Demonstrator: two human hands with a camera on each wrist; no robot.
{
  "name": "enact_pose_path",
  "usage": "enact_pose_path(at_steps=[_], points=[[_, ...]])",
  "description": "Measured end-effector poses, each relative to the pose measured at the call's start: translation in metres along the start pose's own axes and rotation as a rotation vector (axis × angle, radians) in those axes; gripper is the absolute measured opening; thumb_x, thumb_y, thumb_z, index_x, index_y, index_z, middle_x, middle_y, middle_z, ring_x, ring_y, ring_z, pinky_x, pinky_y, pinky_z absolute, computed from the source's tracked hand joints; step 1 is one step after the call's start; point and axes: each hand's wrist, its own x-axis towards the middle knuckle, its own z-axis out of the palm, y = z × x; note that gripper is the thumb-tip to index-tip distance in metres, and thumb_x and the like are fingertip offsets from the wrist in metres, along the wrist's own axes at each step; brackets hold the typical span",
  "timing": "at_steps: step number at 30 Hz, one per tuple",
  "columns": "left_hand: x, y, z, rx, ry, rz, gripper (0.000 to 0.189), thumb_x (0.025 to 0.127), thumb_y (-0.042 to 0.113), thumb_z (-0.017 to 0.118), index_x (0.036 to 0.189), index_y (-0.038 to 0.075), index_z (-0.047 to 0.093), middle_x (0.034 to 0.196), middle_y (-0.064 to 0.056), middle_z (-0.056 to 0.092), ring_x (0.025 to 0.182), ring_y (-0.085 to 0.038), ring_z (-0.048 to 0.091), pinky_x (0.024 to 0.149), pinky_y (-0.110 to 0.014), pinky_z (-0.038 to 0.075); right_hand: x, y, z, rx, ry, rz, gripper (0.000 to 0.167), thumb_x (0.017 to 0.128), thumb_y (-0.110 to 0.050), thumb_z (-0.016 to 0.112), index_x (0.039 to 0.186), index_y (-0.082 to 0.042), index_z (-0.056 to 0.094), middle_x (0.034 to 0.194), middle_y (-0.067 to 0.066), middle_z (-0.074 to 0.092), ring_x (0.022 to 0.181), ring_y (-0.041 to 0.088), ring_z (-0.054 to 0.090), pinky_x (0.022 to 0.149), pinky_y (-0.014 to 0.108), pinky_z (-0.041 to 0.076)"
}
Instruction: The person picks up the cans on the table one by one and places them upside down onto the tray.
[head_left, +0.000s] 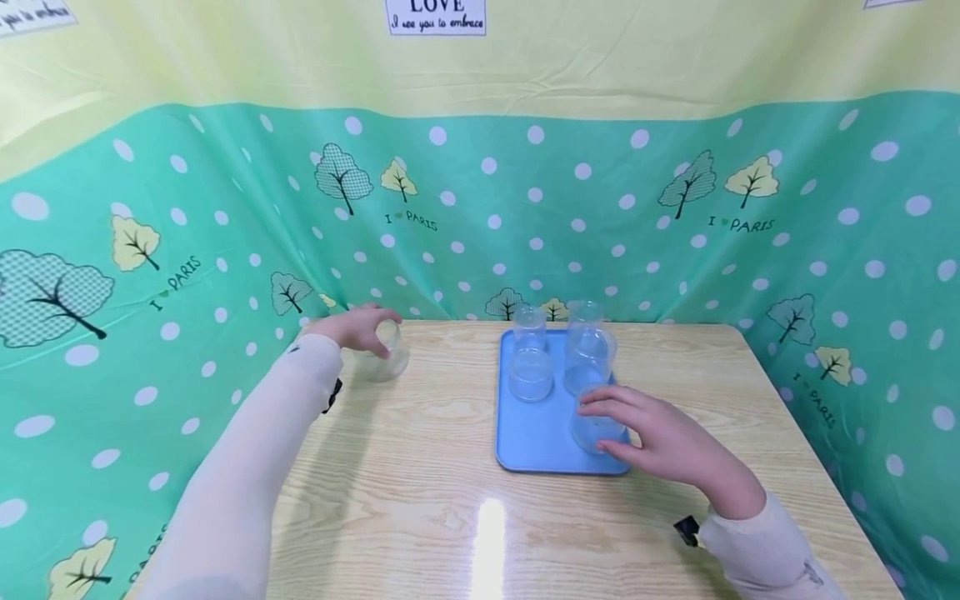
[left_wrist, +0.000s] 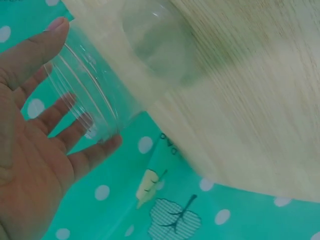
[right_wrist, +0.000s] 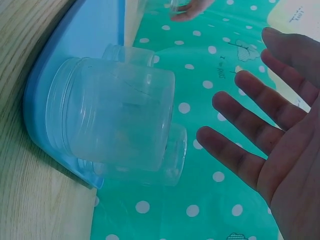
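At the table's back left, my left hand (head_left: 362, 327) holds a clear plastic jar (head_left: 392, 360) from above. The left wrist view shows the thumb and fingers (left_wrist: 95, 155) spread around the threaded mouth of this jar (left_wrist: 92, 82), the far fingers visible through its wall. My right hand (head_left: 652, 433) is beside the front right jar (head_left: 592, 433) on a blue tray (head_left: 536, 446). Its fingers (right_wrist: 235, 155) are parted and loosely bent, apart from the jar (right_wrist: 115, 115) in the right wrist view. That jar stands mouth down on the tray.
Other clear jars, such as the front left one (head_left: 531, 375) and the back left one (head_left: 529, 323), stand close together on the tray. A wooden table (head_left: 427, 433) lies under everything. A green dotted curtain (head_left: 465, 208) hangs along the table's back and sides.
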Motion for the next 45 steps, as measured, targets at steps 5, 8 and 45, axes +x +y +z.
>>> enact_pose_path(at_steps=[5,8,45], points=[[-0.002,0.016,-0.004,0.036,0.012,0.086,0.073,0.085,0.033,0.084,0.149,0.026,0.050,0.163,-0.020,0.029,0.149,-0.048,0.025,0.111,-0.073,0.033,0.001,0.001,0.000,-0.003,0.006,-0.009,0.052,0.088,-0.017,0.083,0.134,-0.028,0.063,0.137,-0.006,0.060,0.123,0.015,0.061,0.093,0.037,0.059],[-0.003,0.025,-0.006,0.059,0.014,0.121,0.073,0.085,0.029,0.085,0.149,0.024,0.050,0.160,-0.019,0.034,0.147,-0.045,0.030,0.112,-0.068,0.037,0.001,0.001,0.000,0.002,0.001,-0.002,0.051,0.088,-0.019,0.082,0.135,-0.029,0.063,0.137,-0.006,0.060,0.124,0.015,0.061,0.094,0.037,0.059],[-0.057,0.032,-0.012,-0.031,0.242,0.286,0.081,0.080,0.047,0.087,0.148,0.031,0.047,0.154,-0.007,0.039,0.142,-0.035,0.041,0.112,-0.061,0.042,0.001,0.000,-0.002,-0.020,0.035,0.002,0.054,0.088,-0.020,0.083,0.137,-0.028,0.061,0.137,-0.011,0.059,0.124,0.013,0.061,0.096,0.038,0.058]])
